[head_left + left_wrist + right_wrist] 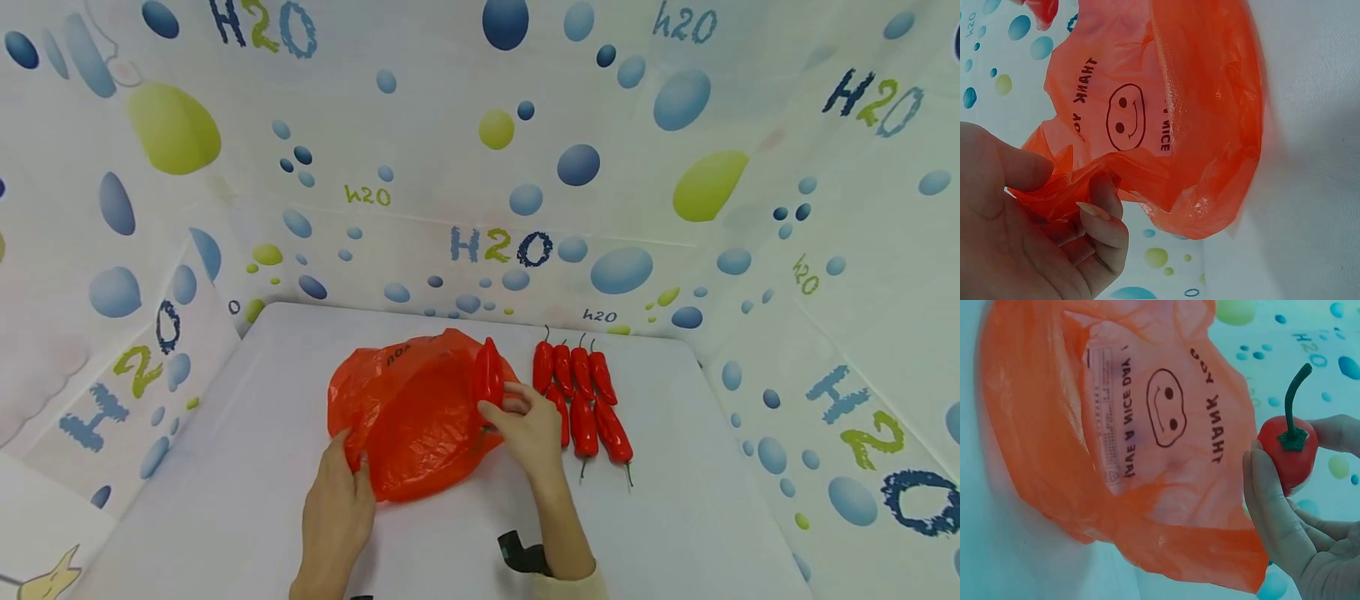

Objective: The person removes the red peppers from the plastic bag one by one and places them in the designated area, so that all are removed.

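An orange-red plastic bag (427, 433), printed with a smiley face and lettering, lies on the white table with its mouth spread open. My left hand (337, 500) pinches the bag's left edge between thumb and fingers; the left wrist view shows the film (1066, 187) bunched there. In my right hand (531, 425) is a red chili pepper (490, 373), held upright at the bag's right edge. The right wrist view shows the pepper's green stem (1296, 394) end, with thumb and fingers on either side of it. The bag's inside shows no pepper.
Right of the bag, several more red peppers (581, 425) lie in two rows on the white table (697, 500), partly behind my right hand. A wall covering (420, 150) with bubbles and H2O lettering rises behind and at both sides. A black strap piece (521, 554) sits by my right wrist.
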Demonstrator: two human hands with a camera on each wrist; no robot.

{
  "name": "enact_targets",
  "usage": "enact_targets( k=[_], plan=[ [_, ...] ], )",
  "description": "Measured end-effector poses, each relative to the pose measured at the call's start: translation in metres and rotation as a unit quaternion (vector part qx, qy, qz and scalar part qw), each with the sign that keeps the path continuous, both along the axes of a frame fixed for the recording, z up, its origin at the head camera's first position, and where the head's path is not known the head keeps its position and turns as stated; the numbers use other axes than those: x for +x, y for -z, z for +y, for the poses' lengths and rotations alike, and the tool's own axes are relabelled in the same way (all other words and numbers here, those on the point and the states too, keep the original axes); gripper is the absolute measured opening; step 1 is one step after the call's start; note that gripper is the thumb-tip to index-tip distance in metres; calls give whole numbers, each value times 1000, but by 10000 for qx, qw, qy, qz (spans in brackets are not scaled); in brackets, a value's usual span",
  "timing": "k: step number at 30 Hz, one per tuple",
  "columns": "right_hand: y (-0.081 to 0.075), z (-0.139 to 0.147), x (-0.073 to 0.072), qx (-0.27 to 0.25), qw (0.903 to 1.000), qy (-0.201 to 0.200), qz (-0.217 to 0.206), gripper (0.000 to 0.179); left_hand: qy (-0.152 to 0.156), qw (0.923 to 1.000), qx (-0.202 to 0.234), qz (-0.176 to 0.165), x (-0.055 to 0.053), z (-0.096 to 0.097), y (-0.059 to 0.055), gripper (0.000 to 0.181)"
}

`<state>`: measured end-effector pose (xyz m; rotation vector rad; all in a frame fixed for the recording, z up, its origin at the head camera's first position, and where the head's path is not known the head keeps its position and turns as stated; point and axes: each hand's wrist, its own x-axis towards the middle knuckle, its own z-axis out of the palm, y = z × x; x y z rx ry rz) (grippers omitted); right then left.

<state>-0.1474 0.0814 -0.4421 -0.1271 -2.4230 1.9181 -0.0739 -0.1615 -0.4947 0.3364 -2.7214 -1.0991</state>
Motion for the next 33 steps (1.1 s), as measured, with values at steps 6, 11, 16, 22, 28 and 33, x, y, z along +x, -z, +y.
enact_targets(
  k=[6, 11, 16, 22, 28, 33],
  plan=[
    [-3, 11, 2, -40, 9998, 184, 43, 52, 12, 9999, -18, -126, -1, 1, 0, 52],
    [-3, 21, 2, -108, 9992, 375, 58, 54, -34, 10000, -22, -28, -1, 1, 0, 51],
    [0, 32, 2, -185, 9980, 596, -26, 55, -53, 10000, -45, -23, -1, 2, 0, 51],
    [6, 44, -1, 42, 9968, 789, -148, 60, -48, 10000, 0, -83, 0, 2, 0, 52],
    [17, 54, -7, -68, 9944, 990, -363, 60, -48, 9999, 30, -116, 0, 2, 0, 52],
    [28, 61, -13, -23, 9918, 1167, -526, 59, -40, 9998, 26, -185, 0, 1, -1, 52]
  ],
)
